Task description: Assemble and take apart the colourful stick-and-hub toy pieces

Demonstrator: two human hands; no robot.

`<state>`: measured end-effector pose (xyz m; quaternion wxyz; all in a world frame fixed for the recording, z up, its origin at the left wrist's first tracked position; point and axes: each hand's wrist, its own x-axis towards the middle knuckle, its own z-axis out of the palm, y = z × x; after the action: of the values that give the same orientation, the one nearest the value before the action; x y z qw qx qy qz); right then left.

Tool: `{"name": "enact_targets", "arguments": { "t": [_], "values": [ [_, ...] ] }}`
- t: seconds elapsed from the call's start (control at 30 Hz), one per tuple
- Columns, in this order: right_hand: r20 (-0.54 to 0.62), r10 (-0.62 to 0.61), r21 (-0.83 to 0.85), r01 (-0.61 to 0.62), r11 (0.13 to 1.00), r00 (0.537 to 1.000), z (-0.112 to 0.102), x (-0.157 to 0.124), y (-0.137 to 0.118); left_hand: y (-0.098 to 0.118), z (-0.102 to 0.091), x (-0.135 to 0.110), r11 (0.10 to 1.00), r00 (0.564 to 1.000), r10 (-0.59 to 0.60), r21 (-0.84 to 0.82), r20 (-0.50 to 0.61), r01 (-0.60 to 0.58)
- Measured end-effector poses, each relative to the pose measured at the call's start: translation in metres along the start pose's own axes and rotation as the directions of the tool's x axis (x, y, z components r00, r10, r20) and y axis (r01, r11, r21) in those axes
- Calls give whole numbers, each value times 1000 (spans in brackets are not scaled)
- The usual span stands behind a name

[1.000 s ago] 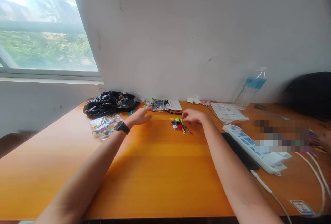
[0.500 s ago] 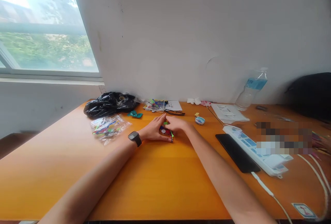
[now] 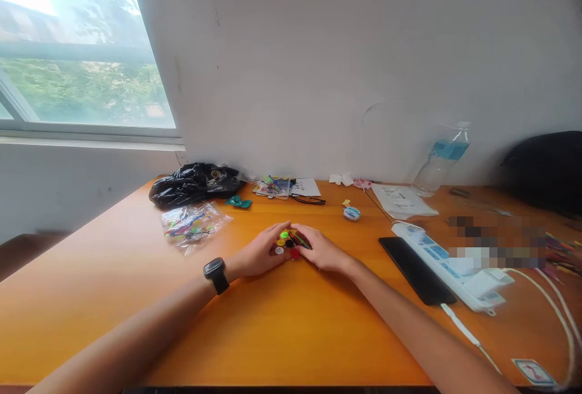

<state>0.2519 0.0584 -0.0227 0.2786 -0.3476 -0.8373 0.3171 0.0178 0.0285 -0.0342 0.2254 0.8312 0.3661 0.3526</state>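
- Wooden surface (image 3: 254, 333).
- White power strip (image 3: 440, 260), the landmark, at the right.
- Left hand (image 3: 258, 253) and right hand (image 3: 322, 251), left of the strip: cupped, each thumb apart from its fingers, fingertips meeting; right hand nearer the strip.
- Thin sticks (image 3: 300, 239), left of the strip, slanting nearward beside the right fingers.
- Small coloured discs (image 3: 290, 243), left of the strip, between both palms.

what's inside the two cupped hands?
Between the left hand and right hand: a green disc, yellow disc, white disc, black disc and red disc, plus thin strips beside the right hand. Whatever lies under either hand is covered; can't give a full count.
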Motion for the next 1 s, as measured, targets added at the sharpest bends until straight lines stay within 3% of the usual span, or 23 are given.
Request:
{"name": "enact_targets", "arguments": {
  "t": [0.2, 0.37, 0.47, 0.57, 0.73, 0.83, 1.0],
  "values": [
    [-74, 117, 152, -104, 983, 990, -7, -11, 0, 13, -13, -25, 997, 999, -45, 65, -9, 46],
    [-114, 129, 134, -114, 984, 985, -18, -10, 2, 16, -29, -25, 996, 997, 6, 91, 76, -13],
    [-114, 144, 127, -129, 984, 983, -19, -10, 4, 16, -31, -23, 992, 998, -15, 122, 62, 7],
    [-114, 117, 69, -109, 992, 987, -21, -10, 7, 21, -32, -22, 990, 999, -21, 139, 30, 16],
    [-161, 39, -198, -71, 978, 986, -29, -11, 9, 40, -33, -25, 997, 992, 52, 48, 112, -58],
    [-157, 21, -341, -74, 937, 987, -36, -11, 7, 46, -23, -26, 997, 980, 83, -14, 182, -82],
    [-84, 83, -365, -108, 925, 993, -43, -13, 7, 44, -5, -20, 982, 962, 187, -17, 197, -187]
  ]
}}
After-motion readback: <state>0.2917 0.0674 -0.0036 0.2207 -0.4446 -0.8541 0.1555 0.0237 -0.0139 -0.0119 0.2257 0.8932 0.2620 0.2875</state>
